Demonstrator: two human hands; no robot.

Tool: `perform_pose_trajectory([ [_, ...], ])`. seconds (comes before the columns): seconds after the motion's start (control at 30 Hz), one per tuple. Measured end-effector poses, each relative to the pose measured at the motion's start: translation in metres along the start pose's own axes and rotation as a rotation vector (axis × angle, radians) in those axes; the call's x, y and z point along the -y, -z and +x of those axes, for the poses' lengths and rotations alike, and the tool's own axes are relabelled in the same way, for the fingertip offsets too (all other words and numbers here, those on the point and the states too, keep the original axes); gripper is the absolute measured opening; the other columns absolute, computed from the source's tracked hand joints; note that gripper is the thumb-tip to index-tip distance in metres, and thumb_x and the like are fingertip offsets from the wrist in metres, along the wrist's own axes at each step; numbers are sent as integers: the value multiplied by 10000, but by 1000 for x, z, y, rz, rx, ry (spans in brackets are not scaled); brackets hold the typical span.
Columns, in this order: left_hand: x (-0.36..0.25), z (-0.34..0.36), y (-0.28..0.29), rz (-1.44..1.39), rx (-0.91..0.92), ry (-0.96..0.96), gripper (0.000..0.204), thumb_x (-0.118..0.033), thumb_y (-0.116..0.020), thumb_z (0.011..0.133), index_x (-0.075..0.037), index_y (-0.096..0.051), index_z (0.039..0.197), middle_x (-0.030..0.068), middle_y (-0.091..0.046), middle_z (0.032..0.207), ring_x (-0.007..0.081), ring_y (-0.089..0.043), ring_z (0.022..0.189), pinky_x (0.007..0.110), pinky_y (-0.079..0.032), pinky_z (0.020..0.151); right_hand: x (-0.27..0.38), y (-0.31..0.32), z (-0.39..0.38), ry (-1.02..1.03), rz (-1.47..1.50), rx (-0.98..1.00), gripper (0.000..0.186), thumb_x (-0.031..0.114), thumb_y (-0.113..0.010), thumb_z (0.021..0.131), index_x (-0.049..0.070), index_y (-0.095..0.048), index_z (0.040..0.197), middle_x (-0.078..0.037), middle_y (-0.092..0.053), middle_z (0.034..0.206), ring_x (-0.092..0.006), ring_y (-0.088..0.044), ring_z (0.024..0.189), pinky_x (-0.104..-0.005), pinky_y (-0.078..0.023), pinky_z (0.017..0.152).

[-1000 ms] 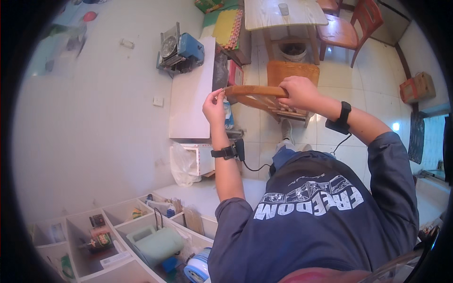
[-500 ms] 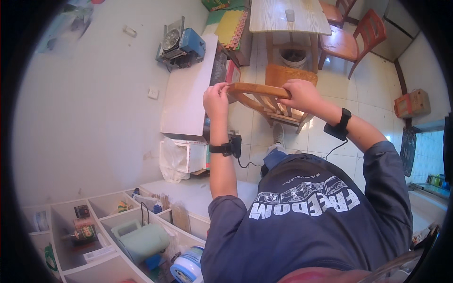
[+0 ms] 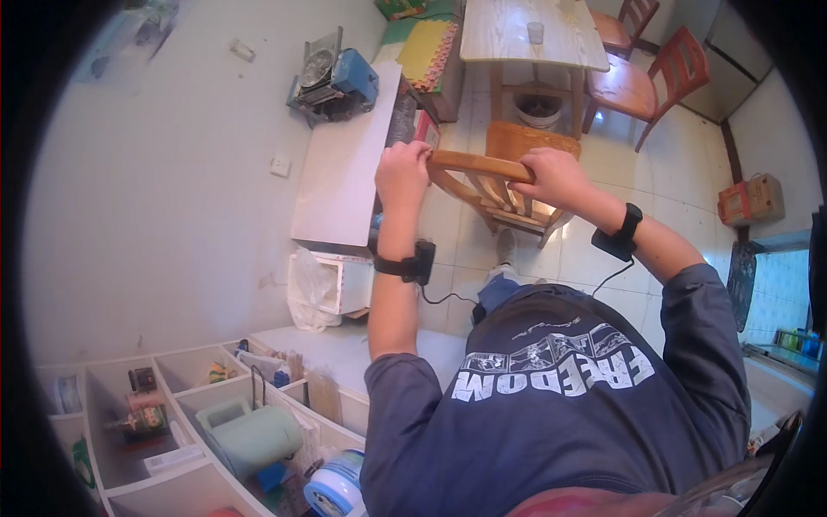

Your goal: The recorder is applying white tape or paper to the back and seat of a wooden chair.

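A brown wooden chair [image 3: 480, 165] with a slatted back stands in front of me, its seat toward the table. At the left end of its top rail is my left hand [image 3: 402, 177], fingers closed around the corner. My right hand [image 3: 556, 177] grips the right end of the same rail, thumb and fingers wrapped over it. Both wrists carry black strapped devices with cables. The chair's far legs are partly hidden by its seat and back.
Beyond the chair stands a light wooden table [image 3: 551, 41] with a clear cup [image 3: 535, 33]; a white bucket [image 3: 537, 112] sits beneath. Reddish chairs [image 3: 680, 69] are at right. A white bench [image 3: 336, 181] bears a blue machine [image 3: 353, 79]. Compartment shelving [image 3: 164, 396] fills the lower left.
My left hand has shifted slightly right and up, and its grip on the rail's left end looks fuller. The right hand holds the chair as before; the chair barely moves.
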State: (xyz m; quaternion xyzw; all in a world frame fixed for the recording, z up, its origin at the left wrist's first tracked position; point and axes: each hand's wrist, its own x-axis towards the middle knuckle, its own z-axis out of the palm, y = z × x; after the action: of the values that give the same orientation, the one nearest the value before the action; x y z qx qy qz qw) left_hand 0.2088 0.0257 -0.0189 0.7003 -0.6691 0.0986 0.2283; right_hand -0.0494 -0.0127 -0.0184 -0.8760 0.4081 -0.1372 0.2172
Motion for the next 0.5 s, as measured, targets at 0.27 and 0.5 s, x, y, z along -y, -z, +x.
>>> perform_pose_trajectory([
  [0.27,-5,6,15,43,188,12,90,-205,-616,773,-139,-665,809,102,-604,753,295,-584,747,399,-467,656,2,-1,-3,3,-14,0,293,337,-653,701,73,-650,829,-106,-615,816,-286,-590,826,-391,-476,721],
  [0.5,-4,20,15,66,301,16,111,-180,-619,741,-114,-679,807,126,-642,759,307,-614,727,399,-484,662,-1,-1,-2,11,-14,57,299,341,-654,702,68,-645,822,-105,-614,816,-285,-593,822,-392,-476,718],
])
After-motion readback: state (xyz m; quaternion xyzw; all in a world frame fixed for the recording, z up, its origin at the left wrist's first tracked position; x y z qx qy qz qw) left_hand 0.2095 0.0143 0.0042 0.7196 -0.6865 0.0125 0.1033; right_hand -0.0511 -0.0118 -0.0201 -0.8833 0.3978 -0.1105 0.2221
